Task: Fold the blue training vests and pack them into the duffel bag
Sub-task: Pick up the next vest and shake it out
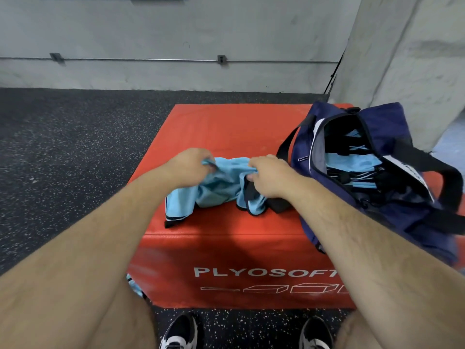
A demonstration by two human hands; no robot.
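A light blue training vest [216, 187] with black trim lies crumpled on top of the red plyo box [226, 127]. My left hand [188, 167] grips the vest's upper left edge and my right hand [269, 175] grips its upper right edge, both with curled fingers. The navy duffel bag [387, 197] stands unzipped on the box's right side, right beside my right hand. Inside it lie folded light blue vests [352, 161] with black trim.
Another piece of light blue fabric [134, 285] hangs low by my left leg at the box's front left corner. Speckled black rubber floor [63, 147] surrounds the box. A concrete wall [176, 34] and a pillar [415, 59] stand behind. My shoes [180, 333] touch the box's front.
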